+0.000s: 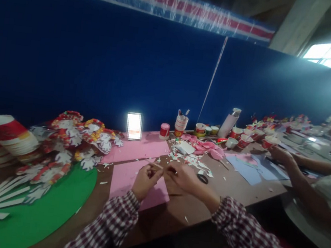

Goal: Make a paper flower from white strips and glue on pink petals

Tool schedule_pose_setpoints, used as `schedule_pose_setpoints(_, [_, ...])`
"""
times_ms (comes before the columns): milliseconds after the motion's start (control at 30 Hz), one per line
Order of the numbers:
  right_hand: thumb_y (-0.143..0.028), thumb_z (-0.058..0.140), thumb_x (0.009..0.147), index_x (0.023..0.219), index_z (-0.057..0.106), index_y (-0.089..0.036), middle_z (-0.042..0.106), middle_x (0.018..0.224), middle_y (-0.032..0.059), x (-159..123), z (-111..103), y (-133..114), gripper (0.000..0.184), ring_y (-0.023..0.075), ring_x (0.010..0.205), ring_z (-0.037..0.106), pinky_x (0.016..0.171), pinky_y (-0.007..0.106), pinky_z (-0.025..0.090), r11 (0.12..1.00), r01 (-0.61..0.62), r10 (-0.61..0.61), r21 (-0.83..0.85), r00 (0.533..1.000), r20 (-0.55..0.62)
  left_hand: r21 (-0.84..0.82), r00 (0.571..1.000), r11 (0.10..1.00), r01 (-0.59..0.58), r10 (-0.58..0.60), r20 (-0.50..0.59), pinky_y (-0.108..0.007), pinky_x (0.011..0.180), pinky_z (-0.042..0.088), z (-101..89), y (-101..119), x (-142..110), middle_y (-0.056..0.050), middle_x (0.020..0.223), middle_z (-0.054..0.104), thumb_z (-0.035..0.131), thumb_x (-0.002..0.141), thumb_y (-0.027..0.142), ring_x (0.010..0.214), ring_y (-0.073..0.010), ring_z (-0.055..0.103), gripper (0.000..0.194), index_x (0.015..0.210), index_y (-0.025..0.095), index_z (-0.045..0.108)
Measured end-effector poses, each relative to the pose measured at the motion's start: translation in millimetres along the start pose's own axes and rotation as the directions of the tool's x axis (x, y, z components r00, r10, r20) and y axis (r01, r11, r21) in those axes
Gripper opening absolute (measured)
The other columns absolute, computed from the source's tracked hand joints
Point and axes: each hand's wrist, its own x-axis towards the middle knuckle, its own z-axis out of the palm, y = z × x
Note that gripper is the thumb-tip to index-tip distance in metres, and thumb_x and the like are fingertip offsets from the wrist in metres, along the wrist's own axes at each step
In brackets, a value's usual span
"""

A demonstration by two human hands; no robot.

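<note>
My left hand point(147, 180) is closed in a pinch above the lower pink sheet point(122, 181). A thin pale strip point(158, 166) shows at its fingertips; its kind is too small to tell. Close by on the right, my right hand point(184, 178) has its fingers curled together, and whatever they hold is hidden. The black loop point(202, 178) of what looks like a scissors handle lies on the table beside my right wrist. White paper scraps point(195, 160) are scattered beyond both hands.
Left are stacked paper cups point(10, 133), paper figures point(94, 135) and a green round board point(62, 204). Behind stand a cup of tools point(181, 124), a pink-lidded tub point(164, 130) and a flask point(229, 123). A co-worker's arm point(295, 168) reaches in from the right near blue paper point(250, 172).
</note>
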Motion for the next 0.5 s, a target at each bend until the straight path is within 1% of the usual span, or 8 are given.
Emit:
schedule_pose_setpoints(100, [-0.020,0.054,0.084,0.084,0.059,-0.017,0.064,0.076,0.0018,-8.3,13.4,-22.1,0.005,0.0116,0.065,0.053,0.059,0.021,0.033,0.981,-0.003,0.003,0.195,1.000,0.001,-0.120,0.995,0.990,0.079,-0.086,-0.048,-0.019,0.040,0.038,-0.1,1.4,4.1,0.002,0.053,0.058,0.054,0.081,0.051,0.040,-0.0086,0.049,0.040,0.084,0.012,0.064])
schedule_pose_setpoints(167, [-0.021,0.050,0.086,0.078,0.056,-0.017,0.060,0.068,0.0002,-13.4,18.9,-29.3,0.011,0.0102,0.059,0.049,0.055,0.021,0.032,0.946,-0.046,0.041,0.322,0.999,0.024,-0.178,0.990,0.977,0.117,-0.130,-0.060,-0.019,0.039,0.037,-3.0,0.2,2.6,0.002,0.052,0.057,0.055,0.079,0.055,0.039,-0.0080,0.047,0.043,0.076,0.013,0.062])
schedule_pose_setpoints(267, [-0.031,0.045,0.090,0.073,0.053,-0.017,0.054,0.061,-0.0016,-20.0,24.1,-31.7,0.024,0.0091,0.055,0.044,0.051,0.021,0.031,0.868,-0.113,0.078,0.483,0.993,0.092,-0.236,0.985,0.959,0.155,-0.169,-0.040,-0.019,0.038,0.036,-7.5,-2.9,-2.2,0.001,0.051,0.059,0.058,0.076,0.056,0.038,-0.0077,0.047,0.043,0.073,0.013,0.061])
schedule_pose_setpoints(333, [-0.038,0.044,0.091,0.073,0.053,-0.017,0.051,0.059,-0.0026,-23.3,26.8,-30.8,0.029,0.0086,0.054,0.042,0.051,0.020,0.031,0.812,-0.145,0.088,0.565,0.988,0.128,-0.267,0.983,0.948,0.173,-0.183,-0.014,-0.019,0.039,0.036,-8.6,-4.1,-5.0,0.001,0.051,0.060,0.059,0.076,0.055,0.038,-0.0076,0.047,0.043,0.073,0.013,0.060])
schedule_pose_setpoints(400, [-0.045,0.045,0.090,0.076,0.054,-0.016,0.046,0.056,-0.0046,-26.0,29.9,-29.9,0.033,0.0077,0.051,0.039,0.048,0.020,0.030,0.728,-0.185,0.089,0.660,0.980,0.177,-0.300,0.981,0.936,0.187,-0.192,0.011,-0.019,0.040,0.036,-8.3,-3.7,-7.0,0.001,0.052,0.059,0.060,0.075,0.054,0.038,-0.0075,0.047,0.042,0.073,0.013,0.060])
schedule_pose_setpoints(500, [-0.056,0.046,0.086,0.082,0.056,-0.016,0.038,0.052,-0.0079,-31.5,36.5,-30.5,0.041,0.0058,0.042,0.029,0.042,0.019,0.024,0.546,-0.303,0.117,0.781,0.951,0.286,-0.353,0.979,0.913,0.204,-0.200,0.048,-0.020,0.040,0.034,-6.2,-1.4,-9.4,0.003,0.050,0.056,0.061,0.074,0.054,0.039,-0.0072,0.045,0.041,0.076,0.013,0.061])
